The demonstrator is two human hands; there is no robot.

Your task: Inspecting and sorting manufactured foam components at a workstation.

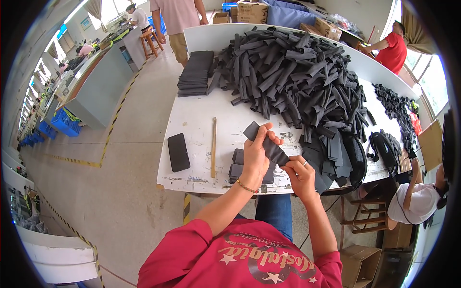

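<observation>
A black fabric sleeve slants between my hands above the front of the white table. My left hand is closed around its upper part, where a smooth, dark rounded end sticks out past the fingers. At the lower right end, the fingers of my right hand pinch the sleeve. Below my left hand lies a small stack of dark flat pieces, partly covered by that hand and wrist. Whether a stiff piece runs inside the sleeve, I cannot tell.
A big heap of black sleeves covers the back of the table, beside a neat black stack. Left of my hands lie a wooden strip and a phone. Dark flat sheets lie right. Several people work nearby.
</observation>
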